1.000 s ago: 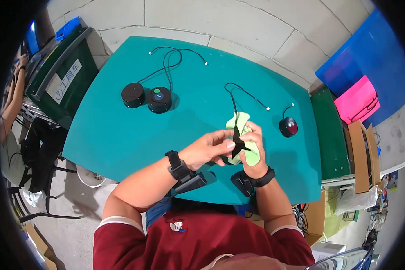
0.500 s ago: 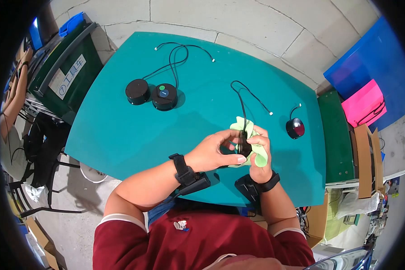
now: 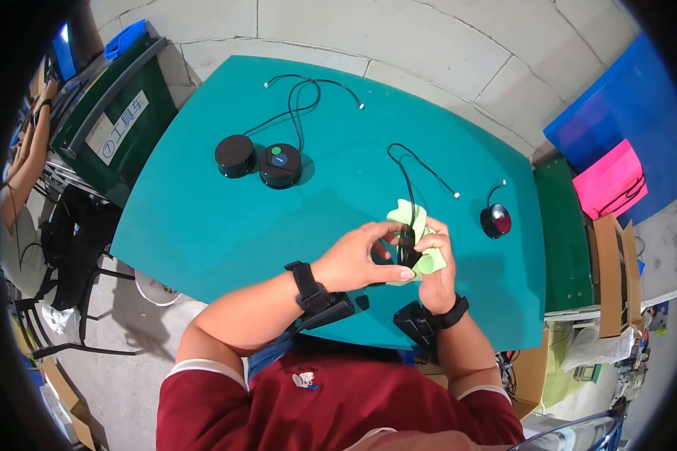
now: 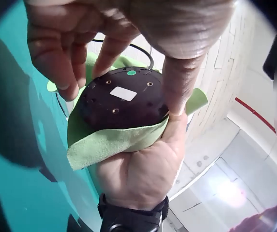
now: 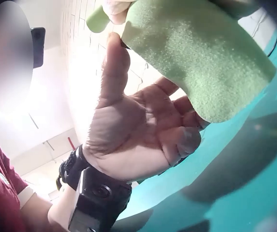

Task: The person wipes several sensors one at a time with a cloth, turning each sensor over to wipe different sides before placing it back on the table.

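Note:
Between the hands, in the head view, a black round device (image 3: 407,252) stands on edge with its cable running up onto the table. My left hand (image 3: 357,258) holds the device by its rim, thumb below and fingers above. A light green cloth (image 3: 431,261) lies against its other side, held by my right hand (image 3: 438,282). The left wrist view shows the device's flat face (image 4: 124,104) with a white label, a green dot and small screw holes; the cloth (image 4: 114,145) wraps its lower edge. The cloth (image 5: 196,58) hides the device in the right wrist view.
Two black round devices (image 3: 235,156) (image 3: 280,167) with cables lie at the table's left. A smaller black one (image 3: 496,221) sits at the right. Green cabinet (image 3: 568,240) and cardboard box (image 3: 608,278) stand right of the table; another person's arm (image 3: 30,158) shows far left.
The device has turned within the hands, and the left fingers have spread around its rim. The cloth has shifted with the right hand. The head view has moved slightly.

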### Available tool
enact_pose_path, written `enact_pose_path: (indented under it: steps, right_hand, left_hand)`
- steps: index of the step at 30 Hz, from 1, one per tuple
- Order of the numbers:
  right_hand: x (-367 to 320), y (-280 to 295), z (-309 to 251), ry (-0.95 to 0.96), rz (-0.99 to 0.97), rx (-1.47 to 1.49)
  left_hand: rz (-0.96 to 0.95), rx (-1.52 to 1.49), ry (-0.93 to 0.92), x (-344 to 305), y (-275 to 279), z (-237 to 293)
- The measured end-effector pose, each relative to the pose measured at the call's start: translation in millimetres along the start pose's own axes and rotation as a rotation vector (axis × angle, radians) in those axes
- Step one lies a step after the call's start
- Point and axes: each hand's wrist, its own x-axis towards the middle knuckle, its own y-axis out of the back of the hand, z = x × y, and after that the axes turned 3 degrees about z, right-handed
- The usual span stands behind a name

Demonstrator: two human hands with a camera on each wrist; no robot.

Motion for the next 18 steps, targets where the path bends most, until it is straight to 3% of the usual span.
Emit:
enact_pose_path:
  steps: [10,18]
  right_hand:
    - [-1.4,0.6,-2.7,-0.061,0.021,-0.004]
    - [-3.8,3.4,1.1,-0.065,0.035,-0.047]
  left_hand:
    - [-0.014,-0.011,0.007,0.5,-2.4,-0.8]
    - [-0.075,-0.302,0.093,-1.5,-4.0,2.2]
